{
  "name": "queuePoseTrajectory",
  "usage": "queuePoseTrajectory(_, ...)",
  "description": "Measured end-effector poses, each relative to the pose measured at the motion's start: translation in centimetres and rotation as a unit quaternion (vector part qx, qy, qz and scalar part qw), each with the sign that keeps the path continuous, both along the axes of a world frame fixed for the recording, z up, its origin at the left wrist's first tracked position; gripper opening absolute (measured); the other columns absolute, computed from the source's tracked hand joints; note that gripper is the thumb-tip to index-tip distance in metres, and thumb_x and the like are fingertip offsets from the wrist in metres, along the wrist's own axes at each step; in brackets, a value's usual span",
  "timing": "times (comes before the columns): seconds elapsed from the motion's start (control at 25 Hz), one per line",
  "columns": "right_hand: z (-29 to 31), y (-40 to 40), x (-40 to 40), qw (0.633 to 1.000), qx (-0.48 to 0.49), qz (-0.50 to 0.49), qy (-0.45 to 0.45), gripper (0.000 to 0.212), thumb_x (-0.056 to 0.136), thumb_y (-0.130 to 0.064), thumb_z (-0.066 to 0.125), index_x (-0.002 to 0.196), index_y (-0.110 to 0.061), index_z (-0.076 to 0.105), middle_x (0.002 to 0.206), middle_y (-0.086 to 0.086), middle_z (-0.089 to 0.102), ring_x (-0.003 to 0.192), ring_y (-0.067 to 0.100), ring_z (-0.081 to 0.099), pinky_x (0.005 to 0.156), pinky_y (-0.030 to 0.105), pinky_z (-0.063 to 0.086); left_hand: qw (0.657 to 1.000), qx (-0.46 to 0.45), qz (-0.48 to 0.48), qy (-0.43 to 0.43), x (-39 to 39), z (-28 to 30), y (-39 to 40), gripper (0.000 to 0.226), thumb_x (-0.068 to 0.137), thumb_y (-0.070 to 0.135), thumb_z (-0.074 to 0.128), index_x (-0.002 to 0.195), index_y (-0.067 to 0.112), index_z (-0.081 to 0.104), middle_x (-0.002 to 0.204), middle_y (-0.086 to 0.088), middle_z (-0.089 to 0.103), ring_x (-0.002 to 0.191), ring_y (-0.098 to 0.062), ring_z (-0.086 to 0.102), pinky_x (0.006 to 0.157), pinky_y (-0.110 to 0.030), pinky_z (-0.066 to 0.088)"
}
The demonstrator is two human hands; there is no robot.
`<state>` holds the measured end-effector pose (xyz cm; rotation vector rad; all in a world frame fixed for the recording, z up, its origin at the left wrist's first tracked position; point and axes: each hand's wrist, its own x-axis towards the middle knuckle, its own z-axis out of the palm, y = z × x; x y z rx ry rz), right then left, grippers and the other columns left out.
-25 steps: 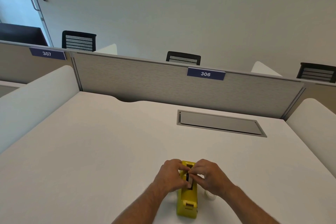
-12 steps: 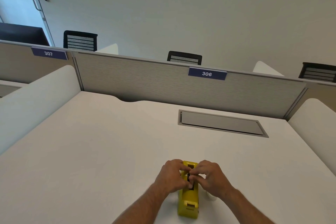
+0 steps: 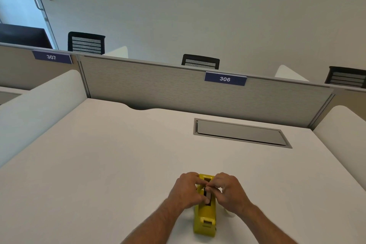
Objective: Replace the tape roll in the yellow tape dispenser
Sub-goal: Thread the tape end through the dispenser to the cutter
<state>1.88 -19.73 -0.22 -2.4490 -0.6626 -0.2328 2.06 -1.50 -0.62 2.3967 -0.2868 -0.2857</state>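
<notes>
The yellow tape dispenser [image 3: 205, 222] stands on the white desk [image 3: 103, 164] near its front edge, cutter end toward me. My left hand [image 3: 185, 191] presses against its left side and my right hand [image 3: 229, 192] against its right side. Fingertips of both hands pinch a tape roll [image 3: 208, 196] that sits in the dispenser's top slot; only a thin grey edge of the roll shows. A small pale object [image 3: 227, 213], mostly hidden behind my right wrist, lies on the desk.
A grey cable hatch [image 3: 240, 132] is set into the desk at the back right. A fabric partition [image 3: 158, 87] labelled 306 closes the far edge, with white side dividers [image 3: 39, 101] left and right. Black chair backs [image 3: 86, 42] rise beyond it.
Both hands stay on the dispenser's top slot. The fingers have shifted slightly around the roll, and the dispenser has not moved.
</notes>
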Motion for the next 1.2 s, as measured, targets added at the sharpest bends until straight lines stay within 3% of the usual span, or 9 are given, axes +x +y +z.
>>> queuePoseTrajectory(0.48,-0.1,0.3,-0.2,0.999,-0.020,-0.010,-0.022,0.004,0.085,-0.017,0.071,0.083,-0.019,0.073,0.078,-0.003,0.070,0.073,0.012,0.059,0.063,0.030,0.053,1.000,0.011,-0.005,0.000,0.0,0.1,0.1,0.057,0.067,0.045,0.085,0.121,0.036,0.071,0.128,0.004,0.063,0.107,-0.016,0.061,0.095,-0.037,0.056)
queuePoseTrajectory(0.92,0.7,-0.1,0.1,0.993,0.064,-0.034,0.089,0.008,0.088,-0.022,0.069,0.088,-0.027,0.076,0.082,-0.010,0.072,0.078,0.007,0.063,0.069,0.024,0.055,1.000,0.005,0.004,0.007,-0.1,0.4,0.1,0.060,0.065,0.042,0.089,0.122,0.038,0.070,0.131,0.004,0.060,0.109,-0.017,0.061,0.094,-0.037,0.056)
queuePoseTrajectory(1.2,0.8,-0.3,-0.4,0.991,0.075,-0.022,0.112,0.015,0.072,-0.025,0.084,0.086,-0.027,0.078,0.087,-0.006,0.069,0.082,0.009,0.063,0.071,0.028,0.056,1.000,-0.007,-0.008,0.003,0.2,0.1,0.5,0.061,0.062,0.043,0.090,0.119,0.033,0.072,0.128,0.002,0.062,0.105,-0.016,0.061,0.093,-0.038,0.057)
